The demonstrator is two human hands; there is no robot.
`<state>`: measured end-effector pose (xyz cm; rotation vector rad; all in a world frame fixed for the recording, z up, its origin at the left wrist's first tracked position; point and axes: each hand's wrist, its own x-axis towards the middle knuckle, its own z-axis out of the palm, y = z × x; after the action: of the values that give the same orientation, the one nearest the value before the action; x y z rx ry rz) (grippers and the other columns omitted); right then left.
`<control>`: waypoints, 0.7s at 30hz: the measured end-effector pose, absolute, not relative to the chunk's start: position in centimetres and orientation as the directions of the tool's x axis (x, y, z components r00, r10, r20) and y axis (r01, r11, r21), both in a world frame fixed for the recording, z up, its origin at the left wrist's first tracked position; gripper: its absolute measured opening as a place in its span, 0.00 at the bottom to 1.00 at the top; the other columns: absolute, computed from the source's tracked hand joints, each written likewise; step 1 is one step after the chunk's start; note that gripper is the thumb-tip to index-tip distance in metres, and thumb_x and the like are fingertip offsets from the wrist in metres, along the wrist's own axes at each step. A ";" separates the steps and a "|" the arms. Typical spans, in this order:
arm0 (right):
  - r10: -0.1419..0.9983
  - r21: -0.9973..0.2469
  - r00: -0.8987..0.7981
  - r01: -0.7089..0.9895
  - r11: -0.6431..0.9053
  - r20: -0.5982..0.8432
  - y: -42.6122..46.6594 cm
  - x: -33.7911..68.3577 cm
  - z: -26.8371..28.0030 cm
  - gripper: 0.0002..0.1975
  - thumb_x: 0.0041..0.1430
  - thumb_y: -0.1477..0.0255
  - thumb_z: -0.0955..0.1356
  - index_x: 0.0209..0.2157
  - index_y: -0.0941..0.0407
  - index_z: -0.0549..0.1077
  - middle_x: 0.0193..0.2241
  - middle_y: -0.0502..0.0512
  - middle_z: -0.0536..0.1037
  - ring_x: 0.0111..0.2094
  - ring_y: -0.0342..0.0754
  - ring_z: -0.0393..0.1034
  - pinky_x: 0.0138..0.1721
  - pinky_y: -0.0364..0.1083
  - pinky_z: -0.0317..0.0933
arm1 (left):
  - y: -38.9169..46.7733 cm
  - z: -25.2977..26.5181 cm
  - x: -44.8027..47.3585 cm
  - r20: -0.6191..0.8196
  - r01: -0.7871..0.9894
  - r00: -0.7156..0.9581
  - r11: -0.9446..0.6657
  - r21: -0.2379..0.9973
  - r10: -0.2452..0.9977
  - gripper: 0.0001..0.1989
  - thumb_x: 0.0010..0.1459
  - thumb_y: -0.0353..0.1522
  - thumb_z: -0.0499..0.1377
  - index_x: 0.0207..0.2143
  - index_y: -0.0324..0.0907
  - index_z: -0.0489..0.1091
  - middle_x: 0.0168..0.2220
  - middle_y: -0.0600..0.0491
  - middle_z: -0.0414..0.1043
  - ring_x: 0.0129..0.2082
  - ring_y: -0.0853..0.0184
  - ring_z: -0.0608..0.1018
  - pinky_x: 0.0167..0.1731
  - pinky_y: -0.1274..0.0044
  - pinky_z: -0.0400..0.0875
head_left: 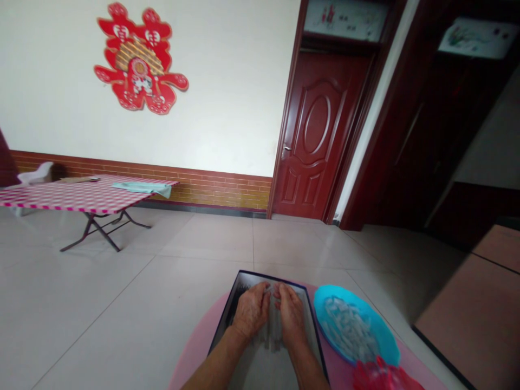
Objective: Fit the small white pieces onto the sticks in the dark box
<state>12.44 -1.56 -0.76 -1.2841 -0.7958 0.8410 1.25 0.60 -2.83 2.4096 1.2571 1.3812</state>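
Inside dark-rimmed tray (309, 314), left hand (252, 310) and right hand (290, 311), fingers curled narrow at pale strips (273, 327); whether gripping, cannot tell. Uneven finger pressure could skew strips. Just beside, blue bowl (384, 340); sideways knock might spill whitish pieces (351, 327).

Rounded pink table (199, 346): dark-rimmed shallow box (260, 374), light blue dish (389, 346) just right of it, crinkled red plastic (382, 376) at dish's near edge.

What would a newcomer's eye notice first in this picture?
Probably the large red decoration on the white wall, at upper left. Next, the bright blue bowl of pale pieces at lower right, on a pink surface. Beside it, the left hand and right hand are over a dark-rimmed box.
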 end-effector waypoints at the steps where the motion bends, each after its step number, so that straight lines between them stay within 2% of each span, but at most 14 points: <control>1: 0.878 -0.993 0.478 -0.081 0.088 0.038 -1.5 12.4 -0.8 0.17 0.48 0.56 0.67 0.32 0.54 0.77 0.35 0.57 0.81 0.37 0.53 0.75 0.35 0.48 0.67 | 0.6 -2.8 1.3 0.677 0.606 0.253 -0.658 0.446 0.692 0.13 0.63 0.31 0.47 0.45 0.40 0.68 0.38 0.47 0.79 0.37 0.63 0.80 0.40 0.72 0.75; 7: 0.904 -0.993 0.422 -0.050 0.105 0.074 -1.4 12.0 -1.0 0.19 0.49 0.55 0.66 0.31 0.55 0.77 0.34 0.57 0.81 0.36 0.53 0.75 0.34 0.47 0.66 | 0.4 -2.5 1.3 0.661 0.585 0.265 -0.662 0.468 0.702 0.13 0.63 0.31 0.46 0.44 0.40 0.68 0.37 0.48 0.79 0.36 0.63 0.80 0.39 0.72 0.75; 14: 0.907 -0.991 0.416 -0.081 0.103 0.061 -1.5 12.0 -0.7 0.19 0.48 0.55 0.66 0.31 0.56 0.77 0.35 0.58 0.81 0.37 0.54 0.75 0.34 0.48 0.66 | 0.5 -2.5 1.3 0.642 0.586 0.273 -0.653 0.479 0.716 0.14 0.63 0.30 0.46 0.44 0.39 0.68 0.38 0.47 0.79 0.36 0.61 0.80 0.39 0.70 0.75; 21: 0.907 -0.991 0.414 -0.067 0.114 0.076 -1.4 12.0 -1.1 0.19 0.48 0.54 0.67 0.31 0.55 0.78 0.34 0.58 0.81 0.36 0.54 0.75 0.35 0.48 0.67 | 0.4 -2.6 1.2 0.628 0.590 0.270 -0.641 0.491 0.730 0.13 0.63 0.30 0.47 0.44 0.40 0.68 0.37 0.48 0.78 0.36 0.62 0.80 0.39 0.72 0.74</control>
<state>12.00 -1.41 -1.14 -1.2456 -0.8772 0.8686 1.23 0.44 -2.56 2.3725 1.2448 1.3100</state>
